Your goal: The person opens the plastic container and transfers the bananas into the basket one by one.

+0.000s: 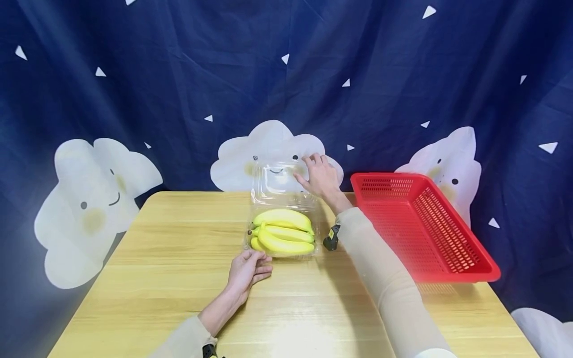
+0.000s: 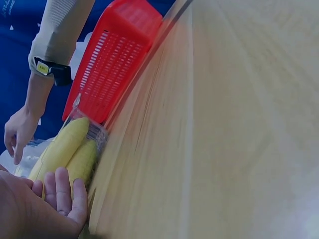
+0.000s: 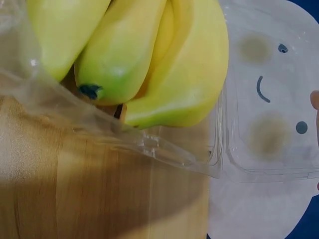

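Observation:
A clear plastic clamshell box stands on the table with several yellow bananas inside, their tips green and dark in the right wrist view. Its transparent lid is raised at the back, against the curtain. At the front left corner, my left hand pinches the box's rim between thumb and forefinger, the other fingers stretched out. My right hand is at the lid's upper right edge with loosely bent, spread fingers. Only its fingertips show in the right wrist view, beside the lid.
To the right of the box, a red slatted plastic basket rests on the wooden table, just past my right forearm. Behind the table hangs a dark blue curtain printed with white clouds. Both wrists wear black camera mounts.

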Motion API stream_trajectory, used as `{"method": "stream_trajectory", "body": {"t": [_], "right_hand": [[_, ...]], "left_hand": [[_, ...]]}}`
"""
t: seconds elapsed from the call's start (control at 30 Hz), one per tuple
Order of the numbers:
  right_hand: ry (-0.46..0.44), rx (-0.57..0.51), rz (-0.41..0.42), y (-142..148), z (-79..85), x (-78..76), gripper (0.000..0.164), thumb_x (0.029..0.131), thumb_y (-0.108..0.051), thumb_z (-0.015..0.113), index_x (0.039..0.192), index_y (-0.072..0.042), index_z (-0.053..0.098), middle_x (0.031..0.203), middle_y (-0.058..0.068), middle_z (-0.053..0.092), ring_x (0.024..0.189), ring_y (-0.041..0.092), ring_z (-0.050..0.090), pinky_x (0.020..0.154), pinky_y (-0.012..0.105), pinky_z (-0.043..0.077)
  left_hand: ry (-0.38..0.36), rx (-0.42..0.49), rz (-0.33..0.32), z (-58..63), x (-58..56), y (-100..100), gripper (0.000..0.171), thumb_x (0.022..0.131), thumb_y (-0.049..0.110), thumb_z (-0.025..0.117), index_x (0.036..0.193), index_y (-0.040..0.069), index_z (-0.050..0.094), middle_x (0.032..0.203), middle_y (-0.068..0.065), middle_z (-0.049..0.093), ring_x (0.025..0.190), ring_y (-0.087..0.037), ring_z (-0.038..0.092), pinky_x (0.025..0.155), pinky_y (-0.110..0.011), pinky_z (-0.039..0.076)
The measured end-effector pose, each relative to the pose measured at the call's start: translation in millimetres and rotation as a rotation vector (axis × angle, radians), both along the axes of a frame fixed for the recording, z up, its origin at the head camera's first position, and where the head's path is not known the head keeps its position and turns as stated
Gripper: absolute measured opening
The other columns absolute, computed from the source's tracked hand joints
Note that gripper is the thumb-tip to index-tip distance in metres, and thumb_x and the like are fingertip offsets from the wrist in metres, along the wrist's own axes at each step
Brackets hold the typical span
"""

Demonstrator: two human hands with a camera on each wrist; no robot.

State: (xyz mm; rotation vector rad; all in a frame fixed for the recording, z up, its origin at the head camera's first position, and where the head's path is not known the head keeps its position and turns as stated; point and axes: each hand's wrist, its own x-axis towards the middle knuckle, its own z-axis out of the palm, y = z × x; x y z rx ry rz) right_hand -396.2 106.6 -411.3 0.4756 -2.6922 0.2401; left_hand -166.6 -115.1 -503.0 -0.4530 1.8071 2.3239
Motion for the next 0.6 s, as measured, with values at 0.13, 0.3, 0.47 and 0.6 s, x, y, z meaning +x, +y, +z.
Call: {"method": "stream_trajectory", "body": {"t": [0.13, 0.3, 0.47, 0.6], "right_hand": [[-0.005, -0.002, 0.008, -0.6, -2.7, -0.1, 0.061, 0.097, -0.052, 0.067, 0.146, -0.015, 0.058, 0.141, 0.015, 0.058, 0.13, 0.037, 0.056, 0.09, 0.057, 0.063], [-0.033, 0.007, 0.02, -1.3, -5.4, 0.2, 0.063, 0.099, -0.054, 0.063, 0.148, -0.016, 0.056, 0.145, 0.014, 0.057, 0.132, 0.037, 0.055, 0.098, 0.055, 0.06], [-0.044, 0.011, 0.032, -0.8, -9.3, 0.5, 0.062, 0.099, -0.054, 0.062, 0.149, -0.017, 0.055, 0.146, 0.014, 0.056, 0.133, 0.037, 0.055, 0.101, 0.055, 0.059], [-0.057, 0.008, 0.046, 0.2, -12.5, 1.0, 0.062, 0.099, -0.051, 0.064, 0.15, -0.017, 0.055, 0.146, 0.015, 0.056, 0.133, 0.036, 0.055, 0.103, 0.055, 0.058]], "left_hand": [[-0.009, -0.008, 0.009, 0.1, 4.1, -0.1, 0.013, 0.102, 0.01, 0.057, 0.106, 0.001, 0.064, 0.094, -0.006, 0.08, 0.073, -0.012, 0.076, 0.075, -0.03, 0.069], [-0.021, -0.011, 0.016, 1.6, 12.0, -1.9, 0.013, 0.102, 0.01, 0.056, 0.105, 0.0, 0.065, 0.094, -0.006, 0.08, 0.072, -0.012, 0.076, 0.074, -0.03, 0.069], [-0.016, -0.005, 0.01, 2.8, 20.8, -5.3, 0.015, 0.103, 0.013, 0.057, 0.107, 0.0, 0.064, 0.093, -0.003, 0.08, 0.072, -0.011, 0.075, 0.073, -0.029, 0.069], [-0.02, -0.006, 0.008, 3.7, 26.3, -7.0, 0.014, 0.104, 0.014, 0.057, 0.107, 0.002, 0.064, 0.093, -0.002, 0.079, 0.073, -0.011, 0.075, 0.074, -0.03, 0.069]]}}
